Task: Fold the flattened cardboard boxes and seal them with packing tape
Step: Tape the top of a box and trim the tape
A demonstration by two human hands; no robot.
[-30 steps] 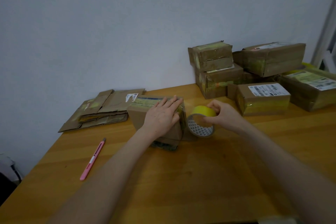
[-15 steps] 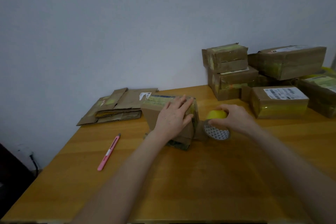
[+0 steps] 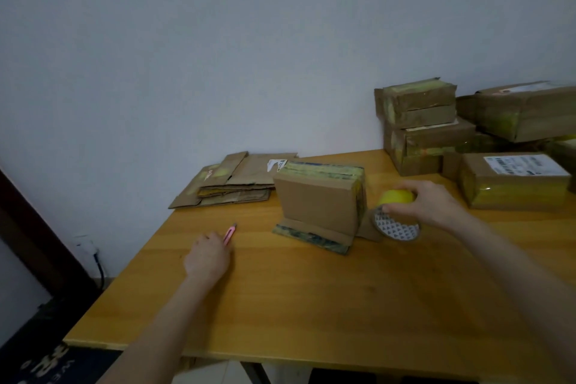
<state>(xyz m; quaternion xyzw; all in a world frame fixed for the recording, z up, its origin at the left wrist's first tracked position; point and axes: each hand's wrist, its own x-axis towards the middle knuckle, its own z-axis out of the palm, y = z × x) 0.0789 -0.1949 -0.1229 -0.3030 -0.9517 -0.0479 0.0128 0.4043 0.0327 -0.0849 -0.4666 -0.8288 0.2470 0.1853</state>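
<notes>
A folded cardboard box (image 3: pixel 316 204) stands on edge in the middle of the wooden table (image 3: pixel 311 305), with yellow tape along its top and a loose flap lying at its base. My right hand (image 3: pixel 433 203) grips the yellow packing tape roll (image 3: pixel 396 212) just right of the box; a strip of tape runs from the roll to the box's right side. My left hand (image 3: pixel 207 257) lies to the box's left, fingers curled over the near end of a pink utility knife (image 3: pixel 230 232); only the knife's far tip shows.
Several flattened cardboard boxes (image 3: pixel 237 179) lie stacked by the wall at the back left. Several taped boxes (image 3: pixel 427 128) are piled at the back right, one with a white label (image 3: pixel 514 184) nearest my right hand. The table's left and front edges are close.
My left hand has left the top of the box and moved left and nearer, onto the pink knife. My right hand still holds the tape roll beside the box.
</notes>
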